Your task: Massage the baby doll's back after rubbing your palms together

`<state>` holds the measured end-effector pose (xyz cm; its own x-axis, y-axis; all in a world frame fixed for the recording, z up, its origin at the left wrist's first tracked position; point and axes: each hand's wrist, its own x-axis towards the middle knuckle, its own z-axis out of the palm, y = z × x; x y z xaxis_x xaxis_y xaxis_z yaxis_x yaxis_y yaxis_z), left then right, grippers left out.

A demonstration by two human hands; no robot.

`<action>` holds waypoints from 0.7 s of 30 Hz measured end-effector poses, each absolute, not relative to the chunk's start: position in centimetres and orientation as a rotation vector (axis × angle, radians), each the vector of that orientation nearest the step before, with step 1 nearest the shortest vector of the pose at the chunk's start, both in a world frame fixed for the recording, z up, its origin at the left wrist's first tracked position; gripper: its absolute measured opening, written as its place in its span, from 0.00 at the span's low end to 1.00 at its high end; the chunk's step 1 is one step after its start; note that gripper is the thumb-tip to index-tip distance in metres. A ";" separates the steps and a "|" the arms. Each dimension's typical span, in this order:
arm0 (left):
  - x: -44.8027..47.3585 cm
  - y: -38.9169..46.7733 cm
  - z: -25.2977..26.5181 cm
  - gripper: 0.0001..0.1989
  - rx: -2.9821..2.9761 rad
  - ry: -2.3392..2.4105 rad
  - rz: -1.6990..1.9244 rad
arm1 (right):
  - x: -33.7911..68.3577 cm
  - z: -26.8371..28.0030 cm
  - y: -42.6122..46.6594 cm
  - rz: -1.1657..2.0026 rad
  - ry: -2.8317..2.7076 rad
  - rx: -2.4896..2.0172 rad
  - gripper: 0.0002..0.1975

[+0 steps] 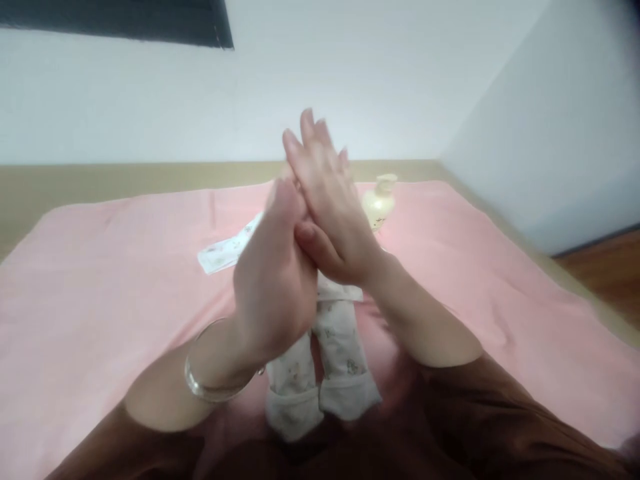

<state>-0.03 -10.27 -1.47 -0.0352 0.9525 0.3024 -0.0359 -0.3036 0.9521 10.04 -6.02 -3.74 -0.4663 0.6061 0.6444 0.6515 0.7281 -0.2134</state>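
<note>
My left hand (275, 280) and my right hand (333, 207) are raised in front of me, palms pressed together at a slant. The right fingers stretch upward and lie slightly spread. Most of the left fingers are hidden behind the right hand, though a fingertip shows past it. Slight motion blur softens both. No object shows between the palms. Below and behind them lies a small white printed garment (340, 340), with two cuffed legs pointing toward me and a sleeve (220, 255) out to the left. My hands cover its middle.
A pale cream bottle (379, 207) stands behind my right wrist. Under everything spreads a pink blanket (125, 267) on a beige surface (30, 187). A white wall (375, 80) rises at the back, with a dark panel (125, 20) upper left. Brown flooring (600, 267) shows at right.
</note>
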 end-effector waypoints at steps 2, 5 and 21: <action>-0.2 -7.6 -2.3 0.30 1.223 0.771 1.470 | 9.7 -5.1 -4.2 0.056 -2.183 -1.035 0.31; -1.1 -1.7 -6.2 0.19 1.151 0.876 1.618 | 8.9 -7.4 -1.6 0.188 -2.158 -1.149 0.30; -2.1 4.2 -15.1 0.20 1.692 1.582 1.402 | 10.0 -14.4 5.0 0.302 -2.146 -1.463 0.28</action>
